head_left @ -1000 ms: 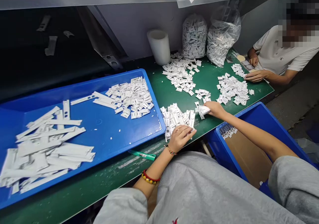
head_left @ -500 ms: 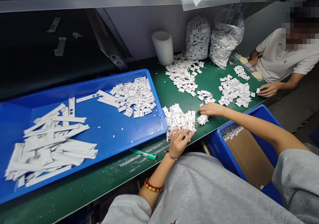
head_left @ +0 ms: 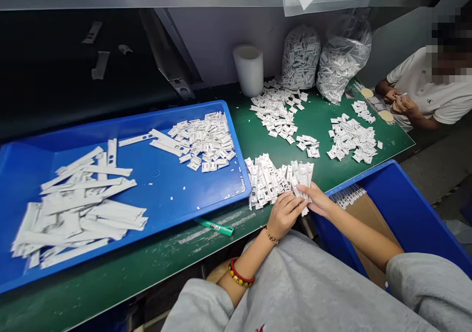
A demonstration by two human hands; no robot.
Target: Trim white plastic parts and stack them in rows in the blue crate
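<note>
My left hand [head_left: 284, 214] and my right hand [head_left: 317, 200] meet at the front edge of the green table [head_left: 258, 140]. Both close on a bundle of small white plastic pieces [head_left: 303, 175] held upright between them. Just left of the hands lies a heap of the same white pieces [head_left: 266, 180]. Beaded bracelets ring my left wrist and forearm.
A big blue tray [head_left: 155, 184] holds long white strips [head_left: 79, 209] and small pieces [head_left: 206, 142]. A green pen [head_left: 216, 227] lies below it. More piles [head_left: 278, 110] [head_left: 352, 137], two filled bags [head_left: 320, 59] and a white roll [head_left: 250, 70] sit farther back. A blue bin [head_left: 398, 209] stands at right; a co-worker [head_left: 424, 91] sits beyond.
My right hand has drawn a bundle of pieces back from farther out on the table to the near heap, where my left hand has joined it. The co-worker's hands lifted off the table.
</note>
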